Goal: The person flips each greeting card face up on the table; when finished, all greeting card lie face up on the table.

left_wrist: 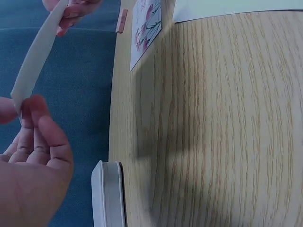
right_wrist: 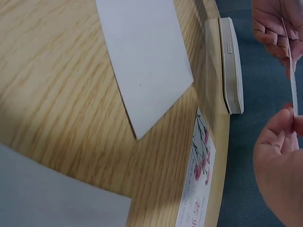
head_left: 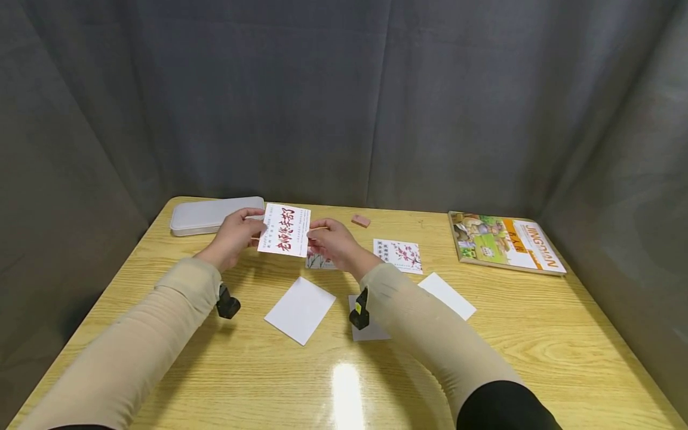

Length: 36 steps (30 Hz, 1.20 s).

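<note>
A white greeting card (head_left: 285,230) with red brush lettering is held up above the far part of the table, its printed face toward the head camera. My left hand (head_left: 235,236) pinches its left edge between thumb and fingers. At the opposite edge my right hand (head_left: 335,243) pinches it the same way. Seen edge-on in the left wrist view, the card (left_wrist: 40,52) bows slightly between the two hands. Behind the right hand, a flower-printed card (head_left: 318,261) lies on the table, partly covered in the head view.
A blossom card (head_left: 399,255) lies to the right, with blank white cards (head_left: 301,310) nearer me, some partly behind my right forearm. Along the back are a white case (head_left: 206,215), a pink eraser (head_left: 361,221) and a picture book (head_left: 505,242). Grey curtain (head_left: 301,101) encloses the wooden table.
</note>
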Available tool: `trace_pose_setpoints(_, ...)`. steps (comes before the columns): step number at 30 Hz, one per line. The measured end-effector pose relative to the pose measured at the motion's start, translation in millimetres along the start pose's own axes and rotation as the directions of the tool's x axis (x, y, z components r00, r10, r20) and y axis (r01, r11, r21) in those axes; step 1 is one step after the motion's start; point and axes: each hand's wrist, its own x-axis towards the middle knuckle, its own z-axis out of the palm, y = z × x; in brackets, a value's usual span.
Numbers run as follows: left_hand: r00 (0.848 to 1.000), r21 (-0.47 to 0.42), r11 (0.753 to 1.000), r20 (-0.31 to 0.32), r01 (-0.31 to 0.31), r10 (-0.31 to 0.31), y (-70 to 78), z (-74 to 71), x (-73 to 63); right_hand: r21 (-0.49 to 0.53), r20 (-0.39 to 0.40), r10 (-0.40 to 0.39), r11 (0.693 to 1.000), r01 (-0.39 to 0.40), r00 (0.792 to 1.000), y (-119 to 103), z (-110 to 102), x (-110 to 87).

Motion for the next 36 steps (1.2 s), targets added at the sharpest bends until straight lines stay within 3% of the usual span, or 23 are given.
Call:
trace_pose_setpoints(8, 0.996, 0.002, 0.999, 0.083, 0.038, -0.038, -8.5, 0.7, -2.7, 0.087, -0.024, 0.004, 0.996, -0.001, 1.0, 1, 2, 1.4)
trace_pose_setpoints(14, 0.994, 0.133, 0.991, 0.105, -0.033, 0.019, -10.5, -9.3, -1.1, 0.036, -0.082, -0.021, 0.999, 0.024, 0.996, 1, -4, 1.4)
trace_pose_setpoints(20, 0.99, 0.26, 0.964, 0.137, -0.053, 0.018, -12.9, -17.3, 1.2, -0.185, 0.042, -0.026, 0.982, 0.033, 0.999, 6, -3, 2.2)
trace_pose_setpoints(24, 0.993, 0.324, 0.945, 0.121, -0.05, 0.011, -15.5, -21.9, 1.9, -0.184, 0.11, -0.012, 0.982, 0.033, 0.994, 10, 4, 3.8)
trace_pose_setpoints(28, 0.997, 0.362, 0.931, 0.082, -0.037, 0.008, -16.6, -24.4, 2.1, -0.169, 0.129, -0.007, 0.985, 0.029, 0.992, 15, 13, 5.3)
trace_pose_setpoints(30, 0.998, 0.406, 0.913, 0.054, -0.04, 0.02, -16.4, -24.5, 0.8, -0.167, 0.126, 0.0, 0.986, 0.022, 0.992, 17, 18, 5.9)
trace_pose_setpoints(32, 0.998, 0.476, 0.877, 0.036, -0.066, 0.056, -16.1, -23.7, -0.9, -0.164, 0.117, 0.01, 0.986, 0.01, 0.993, 20, 24, 6.6)
trace_pose_setpoints(33, 0.997, 0.514, 0.854, 0.036, -0.083, 0.075, -15.9, -22.5, -2.2, -0.165, 0.109, 0.015, 0.986, 0.003, 0.994, 21, 26, 6.4)
trace_pose_setpoints(36, 0.985, 0.638, 0.752, 0.087, -0.167, 0.146, -15.5, -16.2, -6.6, -0.142, 0.094, 0.042, 0.989, -0.028, 0.995, 25, 33, 6.6)
